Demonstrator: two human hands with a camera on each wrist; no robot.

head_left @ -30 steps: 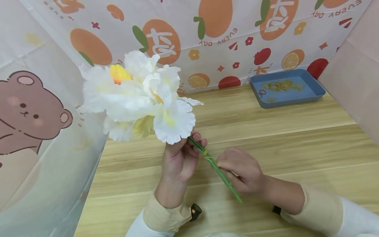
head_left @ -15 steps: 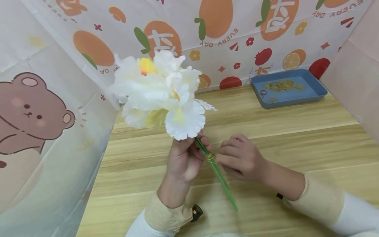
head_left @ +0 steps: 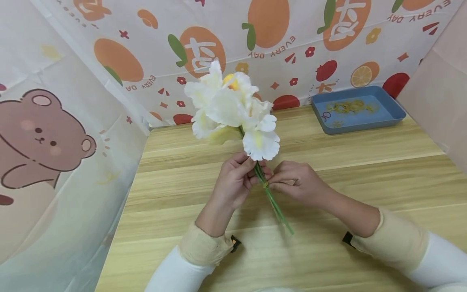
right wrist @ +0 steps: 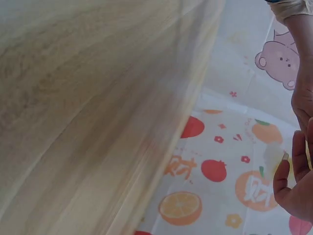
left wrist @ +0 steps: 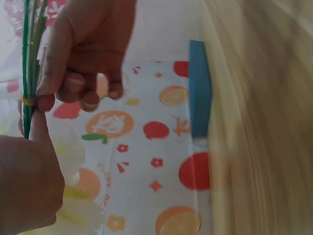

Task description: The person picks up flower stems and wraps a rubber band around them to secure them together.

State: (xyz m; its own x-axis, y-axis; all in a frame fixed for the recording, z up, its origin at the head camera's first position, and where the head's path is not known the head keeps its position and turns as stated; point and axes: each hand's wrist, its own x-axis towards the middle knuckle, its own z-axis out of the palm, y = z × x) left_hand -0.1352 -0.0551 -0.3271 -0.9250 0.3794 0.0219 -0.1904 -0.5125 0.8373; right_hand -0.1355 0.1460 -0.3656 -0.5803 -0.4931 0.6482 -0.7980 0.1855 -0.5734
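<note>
A bunch of white artificial flowers [head_left: 226,107] with yellow touches leans up and away over the table in the head view. My left hand [head_left: 235,178] grips its green stems [head_left: 275,205] just below the blooms. A yellow rubber band [head_left: 265,184] circles the stems under that hand. At the band, my right hand [head_left: 300,182] pinches with thumb and forefinger. In the left wrist view the band [left wrist: 29,101] sits between the right fingertips [left wrist: 45,87] and the left hand [left wrist: 29,181]. The right wrist view catches part of both hands at its edge, the stems hidden.
A blue tray [head_left: 330,129] holding loose rubber bands [head_left: 350,106] stands at the back right of the wooden table [head_left: 175,194]. Printed cloth [head_left: 299,24] with fruit patterns hangs behind, and a bear-printed cloth [head_left: 47,134] hangs at the left.
The flowers have swung right and turned more upright with my left hand. My right hand has moved up the stems from lower down to the band by the left fingers.
</note>
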